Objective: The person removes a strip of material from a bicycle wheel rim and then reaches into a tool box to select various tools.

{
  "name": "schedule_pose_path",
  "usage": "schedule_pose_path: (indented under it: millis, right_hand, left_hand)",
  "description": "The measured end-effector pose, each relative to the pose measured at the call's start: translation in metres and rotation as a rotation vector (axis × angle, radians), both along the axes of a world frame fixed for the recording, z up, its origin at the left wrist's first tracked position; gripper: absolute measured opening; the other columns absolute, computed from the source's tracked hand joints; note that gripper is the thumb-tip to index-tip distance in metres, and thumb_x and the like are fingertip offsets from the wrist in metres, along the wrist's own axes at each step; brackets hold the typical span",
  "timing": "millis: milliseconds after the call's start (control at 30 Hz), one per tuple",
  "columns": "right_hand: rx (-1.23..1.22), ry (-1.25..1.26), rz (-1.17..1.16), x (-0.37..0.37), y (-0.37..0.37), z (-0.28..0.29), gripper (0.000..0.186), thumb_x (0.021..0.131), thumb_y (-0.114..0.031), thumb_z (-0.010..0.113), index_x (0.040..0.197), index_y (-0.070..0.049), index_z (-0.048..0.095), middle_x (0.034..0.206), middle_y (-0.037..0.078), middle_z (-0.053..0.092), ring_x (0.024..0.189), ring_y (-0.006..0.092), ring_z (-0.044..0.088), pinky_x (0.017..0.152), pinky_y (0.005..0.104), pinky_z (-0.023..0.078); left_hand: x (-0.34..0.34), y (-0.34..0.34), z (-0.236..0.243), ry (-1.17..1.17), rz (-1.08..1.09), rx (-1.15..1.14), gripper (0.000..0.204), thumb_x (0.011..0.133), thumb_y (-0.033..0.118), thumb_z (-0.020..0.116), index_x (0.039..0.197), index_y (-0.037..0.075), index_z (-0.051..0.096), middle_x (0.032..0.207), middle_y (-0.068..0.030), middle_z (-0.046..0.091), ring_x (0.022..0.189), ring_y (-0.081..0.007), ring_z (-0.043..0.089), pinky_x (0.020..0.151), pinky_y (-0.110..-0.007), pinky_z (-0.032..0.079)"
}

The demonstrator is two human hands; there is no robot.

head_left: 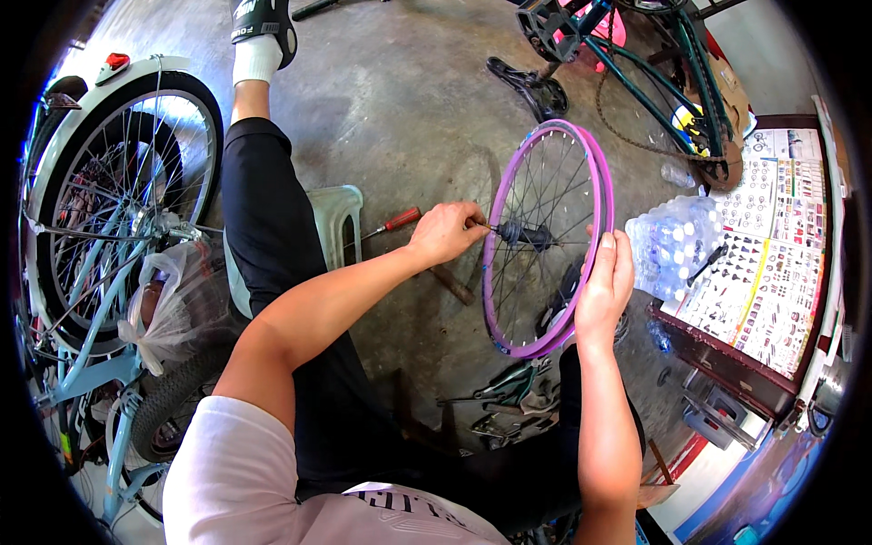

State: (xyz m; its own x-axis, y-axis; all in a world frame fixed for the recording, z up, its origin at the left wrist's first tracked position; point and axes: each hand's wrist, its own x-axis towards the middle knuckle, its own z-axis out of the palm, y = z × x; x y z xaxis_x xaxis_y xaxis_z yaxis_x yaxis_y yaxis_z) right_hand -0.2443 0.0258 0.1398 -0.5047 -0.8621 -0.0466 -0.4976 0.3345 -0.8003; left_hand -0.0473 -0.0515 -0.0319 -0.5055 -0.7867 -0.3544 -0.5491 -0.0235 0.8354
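Grey concrete, scuffed and faintly shiny, makes the floor [400,91] around a seated person in black trousers [265,204]. At the left edge stands a pale blue bicycle [95,377] with a spoked wheel. On the right, a dark red desk [727,350] bears paper sheets covered in small pictures. Before the person, right of centre, a purple wheel [488,272] stands nearly upright: a smooth, channelled hoop with no tyre showing. It looks light and stiff; the glossy surface might slip in the palm, and the thin spokes could bend if pressed, so the hoop seems the surest hold. Just beyond it sits a pack of clear plastic bottles [668,245]. The right hand [607,289] grips the wheel's near right side. The left hand [448,233] is narrowed, its fingertips pinched near the wheel's left edge; what they hold, I cannot tell. Spokes fan from a dark, rounded hub [522,235]. Near the left wrist lies a red-handled screwdriver [401,220]
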Motion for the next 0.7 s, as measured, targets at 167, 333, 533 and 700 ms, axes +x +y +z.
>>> schedule_pose_path:
  millis: [167,333,533,700]
  right_hand:
    - [-0.011,-0.017,-0.010,0.000,0.003,-0.004,0.036,0.112,-0.030,0.046,0.109,0.002,0.063,0.084,0.005,0.056,0.078,0.0145,0.050,0.072,0.0325,0.043]
    - [0.011,-0.013,-0.005,-0.002,0.006,-0.004,0.036,0.112,-0.029,0.046,0.109,0.001,0.063,0.088,0.007,0.060,0.081,0.0164,0.053,0.075,0.0330,0.044]
    - [0.003,-0.006,-0.019,-0.004,0.007,-0.005,0.033,0.112,-0.028,0.046,0.110,0.000,0.064,0.088,0.008,0.062,0.080,0.0179,0.055,0.076,0.0341,0.045]
    - [0.000,-0.030,-0.021,0.003,0.014,-0.004,0.030,0.112,-0.027,0.046,0.107,0.000,0.061,0.081,0.005,0.054,0.075,0.0149,0.049,0.070,0.0325,0.042]
  left_hand:
    - [-0.007,0.009,-0.001,-0.037,0.037,0.010,0.028,0.096,0.029,0.066,0.110,0.005,0.069,0.093,-0.0182,0.075,0.092,-0.0387,0.071,0.080,-0.048,0.054]
    - [-0.012,0.014,0.003,-0.031,0.063,-0.079,0.023,0.098,0.026,0.062,0.105,0.004,0.065,0.101,-0.0174,0.074,0.096,-0.0412,0.069,0.080,-0.052,0.053]
    - [-0.014,0.015,0.003,-0.047,-0.005,-0.234,0.022,0.101,0.024,0.058,0.099,0.004,0.065,0.104,-0.0197,0.072,0.097,-0.0437,0.067,0.081,-0.054,0.053]
    - [-0.019,0.015,0.001,-0.093,0.054,0.031,0.037,0.105,0.031,0.052,0.089,0.000,0.065,0.087,-0.0191,0.072,0.086,-0.0390,0.070,0.077,-0.049,0.055]
